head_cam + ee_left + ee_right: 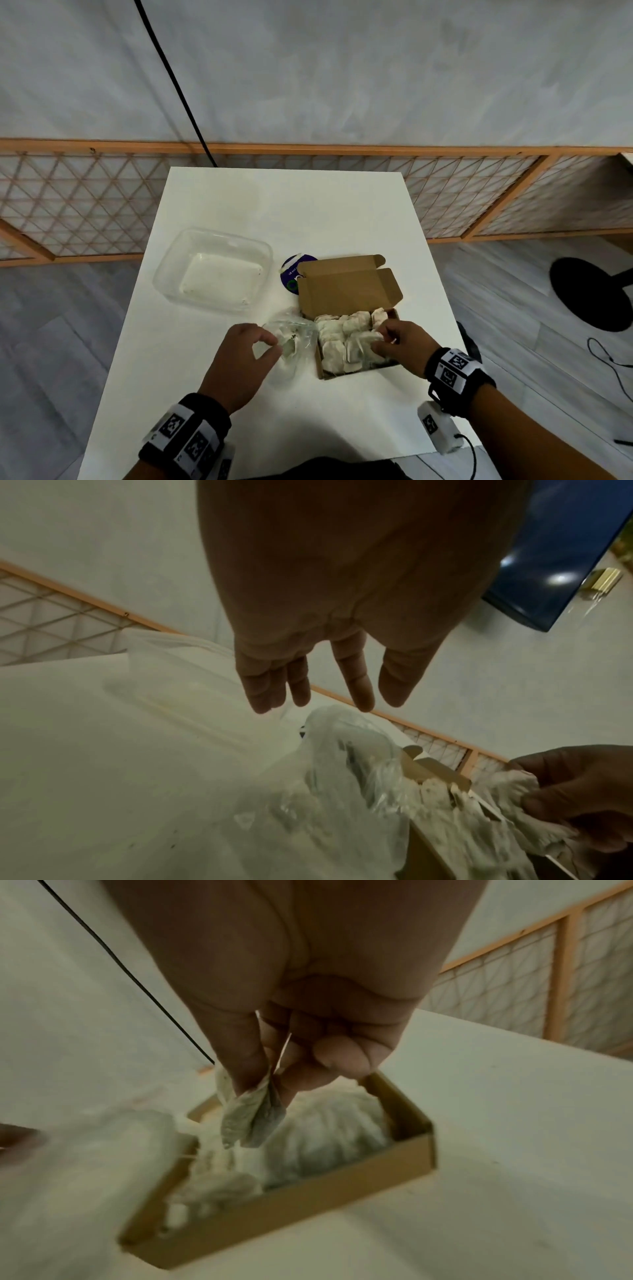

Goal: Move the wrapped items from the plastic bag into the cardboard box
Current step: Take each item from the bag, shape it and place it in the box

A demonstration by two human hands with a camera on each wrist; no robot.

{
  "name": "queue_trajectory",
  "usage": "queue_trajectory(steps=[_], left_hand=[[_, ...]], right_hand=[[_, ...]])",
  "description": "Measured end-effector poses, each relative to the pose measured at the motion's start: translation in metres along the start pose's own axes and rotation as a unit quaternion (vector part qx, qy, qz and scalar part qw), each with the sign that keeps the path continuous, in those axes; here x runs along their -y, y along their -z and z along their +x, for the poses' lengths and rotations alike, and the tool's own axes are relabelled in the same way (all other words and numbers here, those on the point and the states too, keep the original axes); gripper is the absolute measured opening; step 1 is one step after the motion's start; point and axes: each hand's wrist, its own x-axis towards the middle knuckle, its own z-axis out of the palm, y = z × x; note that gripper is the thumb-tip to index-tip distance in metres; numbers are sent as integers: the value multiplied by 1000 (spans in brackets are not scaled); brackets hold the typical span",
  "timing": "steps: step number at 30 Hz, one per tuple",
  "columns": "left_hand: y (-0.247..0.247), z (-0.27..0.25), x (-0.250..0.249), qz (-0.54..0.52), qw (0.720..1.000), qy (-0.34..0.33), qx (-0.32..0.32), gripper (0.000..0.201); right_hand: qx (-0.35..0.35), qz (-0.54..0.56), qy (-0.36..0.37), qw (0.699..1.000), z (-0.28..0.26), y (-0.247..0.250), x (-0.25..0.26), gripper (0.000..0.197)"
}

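A clear, crumpled plastic bag lies on the white table just left of the open cardboard box. Several pale wrapped items fill the box. My right hand pinches one wrapped item between thumb and fingers, just above the box's near right part. My left hand hovers over the bag with relaxed fingers and holds nothing. A dark speck shows through the bag; whether wrapped items lie inside it I cannot tell.
The box's brown lid stands open at its far side. A round purple object lies behind the lid. An empty-looking clear plastic tub sits at the left of the table. A wooden lattice screen stands beyond.
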Motion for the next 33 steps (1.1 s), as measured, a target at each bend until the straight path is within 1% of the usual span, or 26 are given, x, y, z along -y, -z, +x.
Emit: queue_trajectory(steps=[3,6,9,12,14,16,18,19,20,22,23,24,26,27,28,29,31,33], left_hand=[[-9,-1,13,29,999,26,36,5],[-15,0,19,45,997,47,50,8],[-16,0,23,52,996,54,58,10],[-15,-1,24,53,995,45,71,11],[-14,-1,23,54,995,44,77,14],[-13,-1,23,56,994,42,80,17],[-14,0,23,56,994,43,79,19],[-14,1,23,56,994,47,75,19],[-14,1,24,57,995,50,67,20],[-15,2,23,59,996,52,45,21],[-15,2,23,57,997,49,35,22],[-15,2,21,54,997,45,29,23],[-14,1,17,48,998,34,27,24],[-13,0,13,46,998,26,28,25],[-13,-1,9,42,999,18,25,26],[-12,-2,5,38,999,9,19,27],[-10,-5,-6,28,1000,-7,6,31],[-7,-8,-18,14,1000,-16,3,35]], right_hand=[[-2,-77,-46,996,3,-4,-21,35],[0,-136,-80,987,6,-7,-30,33],[5,-177,-92,980,8,-12,-29,35],[-13,-188,-92,978,7,-19,-31,37],[-31,-183,-88,979,7,-23,-31,32],[-30,-182,-96,978,5,-24,-25,18],[-32,-203,-106,973,4,-22,-16,38],[-48,-215,-96,971,3,-21,-8,46],[-75,-220,-63,971,1,-19,1,48],[-107,-191,33,975,-4,-17,29,39],[-97,-169,81,977,-6,-19,46,31],[-72,-150,129,978,-9,-22,63,25],[-3,-135,217,967,-15,-35,97,26],[24,-141,249,958,-16,-43,111,28],[49,-152,267,950,-14,-54,120,30],[75,-170,262,947,-9,-64,126,31],[118,-219,218,944,7,-84,129,32],[139,-253,178,941,20,-95,129,34]])
